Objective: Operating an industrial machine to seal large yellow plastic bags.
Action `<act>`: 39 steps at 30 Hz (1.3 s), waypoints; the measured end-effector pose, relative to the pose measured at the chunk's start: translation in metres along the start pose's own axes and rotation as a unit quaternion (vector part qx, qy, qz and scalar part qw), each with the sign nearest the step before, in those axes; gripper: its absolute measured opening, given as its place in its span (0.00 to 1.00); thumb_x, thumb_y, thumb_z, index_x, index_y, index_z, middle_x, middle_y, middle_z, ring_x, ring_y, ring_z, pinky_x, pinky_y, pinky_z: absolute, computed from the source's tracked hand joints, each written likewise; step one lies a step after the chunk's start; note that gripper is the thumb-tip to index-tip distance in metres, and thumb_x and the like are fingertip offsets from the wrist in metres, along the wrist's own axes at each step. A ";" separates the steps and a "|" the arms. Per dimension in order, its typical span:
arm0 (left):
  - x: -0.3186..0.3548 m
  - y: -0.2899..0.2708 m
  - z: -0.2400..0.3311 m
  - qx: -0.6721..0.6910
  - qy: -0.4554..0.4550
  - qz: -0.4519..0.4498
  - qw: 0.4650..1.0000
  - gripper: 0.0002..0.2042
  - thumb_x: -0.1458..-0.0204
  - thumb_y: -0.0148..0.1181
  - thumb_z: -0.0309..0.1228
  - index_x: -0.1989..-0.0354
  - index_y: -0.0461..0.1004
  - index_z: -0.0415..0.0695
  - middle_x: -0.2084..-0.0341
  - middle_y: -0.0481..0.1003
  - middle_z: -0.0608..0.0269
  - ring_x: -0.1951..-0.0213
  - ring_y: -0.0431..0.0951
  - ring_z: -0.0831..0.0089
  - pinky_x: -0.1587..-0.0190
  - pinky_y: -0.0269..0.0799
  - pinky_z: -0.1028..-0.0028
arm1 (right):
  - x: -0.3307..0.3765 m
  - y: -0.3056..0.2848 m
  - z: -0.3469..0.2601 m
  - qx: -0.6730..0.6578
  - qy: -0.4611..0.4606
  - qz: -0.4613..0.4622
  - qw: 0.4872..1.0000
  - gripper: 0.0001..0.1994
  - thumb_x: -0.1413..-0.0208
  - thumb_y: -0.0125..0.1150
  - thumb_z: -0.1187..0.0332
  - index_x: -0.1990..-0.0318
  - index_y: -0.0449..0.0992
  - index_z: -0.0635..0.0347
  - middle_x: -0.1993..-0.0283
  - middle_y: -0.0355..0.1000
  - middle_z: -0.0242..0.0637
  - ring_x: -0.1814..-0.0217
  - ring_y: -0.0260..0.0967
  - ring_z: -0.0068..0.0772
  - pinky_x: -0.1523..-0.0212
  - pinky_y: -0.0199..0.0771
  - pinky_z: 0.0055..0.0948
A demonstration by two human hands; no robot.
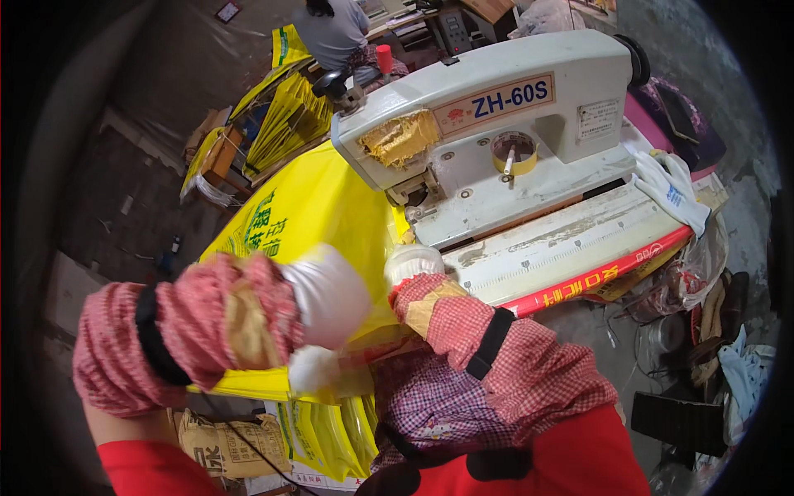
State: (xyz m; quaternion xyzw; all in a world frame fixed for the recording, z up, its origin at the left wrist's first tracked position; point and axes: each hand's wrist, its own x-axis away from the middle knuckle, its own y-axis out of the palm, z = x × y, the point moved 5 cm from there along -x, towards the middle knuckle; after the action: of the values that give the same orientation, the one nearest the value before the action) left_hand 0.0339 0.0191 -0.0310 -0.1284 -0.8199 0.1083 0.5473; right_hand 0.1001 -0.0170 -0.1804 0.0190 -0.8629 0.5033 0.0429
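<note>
A large yellow printed bag [331,194] lies at the sewing machine [496,107], its edge by the needle end. My left hand [327,298], in a white glove, is over the bag and smeared by motion, so its fingers cannot be made out. A blurred white rounded shape [313,369] is just below it, perhaps the thumb. At the bag's right edge, just below the needle end, is my right hand [413,263], also white-gloved. Its fingers are mostly hidden from view. Red checked sleeves cover both forearms.
A tape roll [514,155] rests on the machine bed. White gloves [674,190] lie at its right end. Folded yellow bags [331,434] are stacked below, with more yellow bags [289,120] at the far left. Another person [333,33] sits at the back.
</note>
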 end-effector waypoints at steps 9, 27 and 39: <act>-0.003 -0.013 0.060 -0.023 0.100 0.031 0.994 0.05 0.60 0.57 0.31 0.80 0.77 0.46 0.85 0.73 0.65 0.77 0.75 0.66 0.78 0.67 0.69 | -0.043 0.005 -0.033 0.300 0.081 0.063 0.948 0.04 0.56 0.58 0.67 0.76 0.78 0.52 0.74 0.75 0.37 0.71 0.74 0.35 0.74 0.72 0.37; -0.018 -0.030 0.018 0.055 0.056 0.026 0.997 0.10 0.62 0.58 0.39 0.84 0.76 0.46 0.88 0.72 0.58 0.81 0.73 0.58 0.79 0.68 0.63 | -0.070 0.107 0.016 0.938 0.261 0.228 -0.011 0.08 0.46 0.53 0.60 0.72 0.75 0.49 0.66 0.74 0.33 0.67 0.70 0.29 0.65 0.72 0.31; -0.022 -0.015 0.052 0.034 0.077 0.133 0.988 0.09 0.58 0.58 0.37 0.83 0.76 0.47 0.85 0.72 0.63 0.78 0.73 0.63 0.77 0.66 0.66 | -0.049 0.127 0.013 0.930 0.096 -0.116 -0.336 0.20 0.51 0.57 0.61 0.53 0.70 0.63 0.58 0.70 0.38 0.61 0.70 0.31 0.55 0.71 0.33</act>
State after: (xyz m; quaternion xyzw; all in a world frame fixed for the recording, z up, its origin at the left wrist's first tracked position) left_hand -0.0076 -0.0040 -0.0646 -0.2251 -0.7470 0.1977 0.5935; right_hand 0.1386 0.0332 -0.3012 -0.0853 -0.7641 -0.6299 -0.1095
